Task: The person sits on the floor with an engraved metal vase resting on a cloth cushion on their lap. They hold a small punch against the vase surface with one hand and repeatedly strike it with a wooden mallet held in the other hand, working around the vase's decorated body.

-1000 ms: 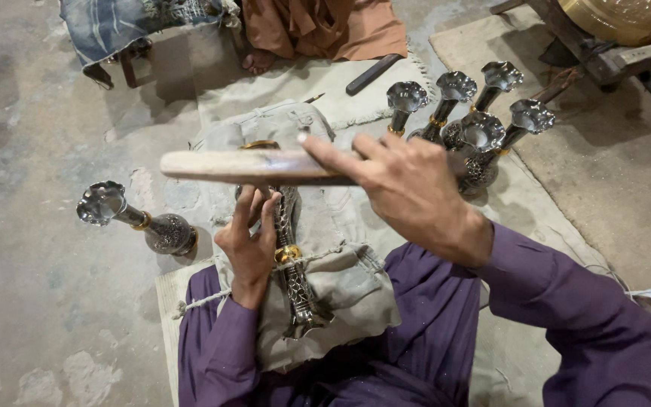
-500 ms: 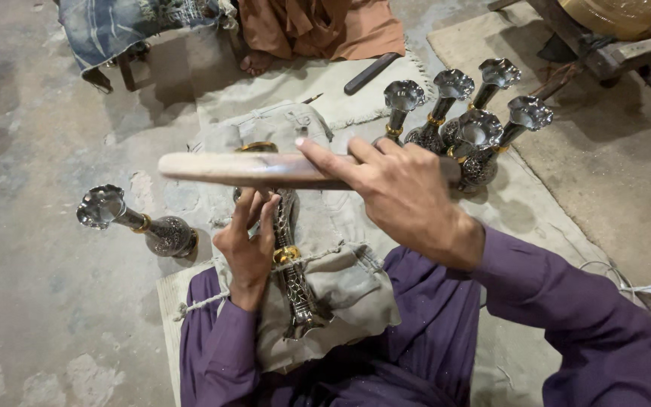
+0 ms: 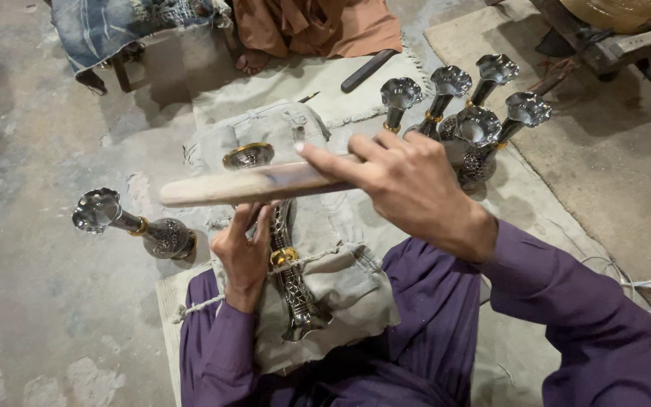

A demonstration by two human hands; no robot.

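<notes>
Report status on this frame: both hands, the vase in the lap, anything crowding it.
Right hand gripping wooden stick above the work. Left hand steadying metal vase on cloth pad. Finished vases clustered apart; one vase lying left.

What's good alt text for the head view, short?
A person in purple sleeves steadies an ornate metal vase on a cloth-padded lap with the left hand, while the right hand holds a wooden stick above it. More vases stand nearby.

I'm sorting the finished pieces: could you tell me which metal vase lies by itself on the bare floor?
The vase left of the left hand; the other loose ones cluster on the mat.
</notes>
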